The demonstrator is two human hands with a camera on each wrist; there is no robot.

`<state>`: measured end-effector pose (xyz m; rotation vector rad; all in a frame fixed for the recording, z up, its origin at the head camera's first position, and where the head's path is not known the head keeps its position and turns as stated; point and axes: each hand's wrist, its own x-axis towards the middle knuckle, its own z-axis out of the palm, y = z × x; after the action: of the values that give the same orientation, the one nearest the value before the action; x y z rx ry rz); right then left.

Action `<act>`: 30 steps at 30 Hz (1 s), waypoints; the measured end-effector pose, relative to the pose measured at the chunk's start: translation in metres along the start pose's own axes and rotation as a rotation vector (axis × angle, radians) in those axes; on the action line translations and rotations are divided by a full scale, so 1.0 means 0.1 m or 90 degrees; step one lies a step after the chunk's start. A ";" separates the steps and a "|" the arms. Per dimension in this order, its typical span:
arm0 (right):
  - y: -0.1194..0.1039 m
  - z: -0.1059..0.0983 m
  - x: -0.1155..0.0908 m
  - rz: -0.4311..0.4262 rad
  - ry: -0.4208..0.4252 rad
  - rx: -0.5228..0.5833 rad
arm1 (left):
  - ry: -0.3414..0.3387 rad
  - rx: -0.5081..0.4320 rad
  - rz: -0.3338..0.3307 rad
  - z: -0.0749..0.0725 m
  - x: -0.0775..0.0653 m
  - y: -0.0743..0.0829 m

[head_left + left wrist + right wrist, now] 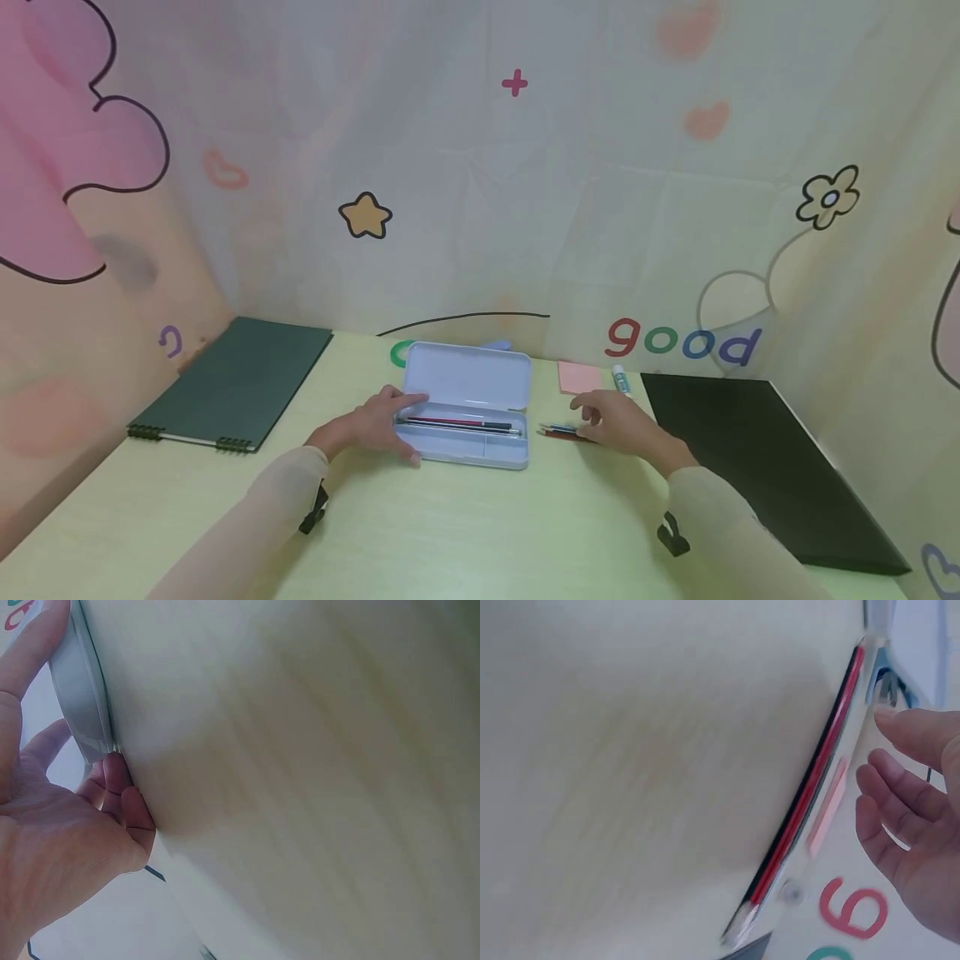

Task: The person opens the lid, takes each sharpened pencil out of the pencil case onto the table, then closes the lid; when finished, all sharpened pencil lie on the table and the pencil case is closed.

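Note:
An open pale blue pencil case (468, 454) lies on the table with its lid raised at the back. Several pencils (465, 424) are in its long compartment. My left hand (378, 421) holds the left end of the case between thumb and fingers; the left wrist view has the fingertips against the case's end. To the right of the case, a few pencils (558, 435) lie side by side, one red-and-black striped pencil (806, 784) among them. Just above them hovers my right hand (618, 423), fingers loosely bent, nothing held between them in the right wrist view.
Behind the case are a green ring (401, 353) and a partly hidden blue object (497, 344). Pink sticky notes (579, 377) and a white-and-blue tube (621, 380) lie at the back right. A dark green ring-bound notebook (240, 383) is at left, a black flat board (757, 458) at right.

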<state>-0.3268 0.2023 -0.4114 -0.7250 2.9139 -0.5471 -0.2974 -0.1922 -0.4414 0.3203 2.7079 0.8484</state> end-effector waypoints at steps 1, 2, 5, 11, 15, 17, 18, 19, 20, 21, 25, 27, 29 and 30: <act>-0.04 0.01 0.03 0.000 -0.002 0.006 | 0.000 0.000 0.000 0.00 0.00 0.00; -0.08 0.01 0.06 -0.003 -0.004 0.009 | 0.000 -0.001 0.001 0.00 0.00 0.01; -0.20 0.03 0.15 -0.020 -0.005 0.017 | -0.002 -0.002 0.000 -0.01 -0.01 0.01; -0.51 0.09 0.31 -0.022 -0.032 0.031 | -0.004 -0.010 -0.002 -0.01 -0.01 0.02; -0.70 0.15 0.41 -0.044 -0.045 0.037 | -0.002 -0.013 -0.001 -0.01 -0.01 0.02; -0.77 0.19 0.44 -0.063 -0.045 0.039 | -0.003 -0.014 0.001 -0.01 0.00 0.01; -0.80 0.20 0.46 -0.076 -0.043 0.039 | -0.004 -0.013 0.001 -0.01 0.00 0.01; -0.83 0.22 0.48 -0.088 -0.038 0.039 | -0.003 -0.013 0.000 -0.01 0.00 0.01; -0.86 0.24 0.50 -0.099 -0.029 0.038 | -0.003 -0.011 0.001 0.00 0.00 0.01; -0.88 0.26 0.52 -0.112 -0.022 0.040 | -0.003 -0.010 0.001 0.00 0.01 0.01; -0.97 0.37 0.60 -0.162 -0.007 0.039 | -0.002 -0.004 -0.001 -0.01 0.00 0.01; -1.02 0.42 0.63 -0.173 -0.016 0.039 | -0.004 -0.002 -0.004 -0.01 -0.01 0.02; -1.07 0.46 0.65 -0.178 -0.029 0.032 | -0.007 -0.003 -0.006 -0.02 -0.02 0.02; -1.09 0.48 0.66 -0.176 -0.036 0.032 | -0.009 -0.001 -0.006 -0.02 -0.02 0.03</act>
<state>-0.3296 0.0660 -0.4160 -1.1266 2.7527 -0.6104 -0.2959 -0.1916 -0.4381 0.3120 2.6939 0.8437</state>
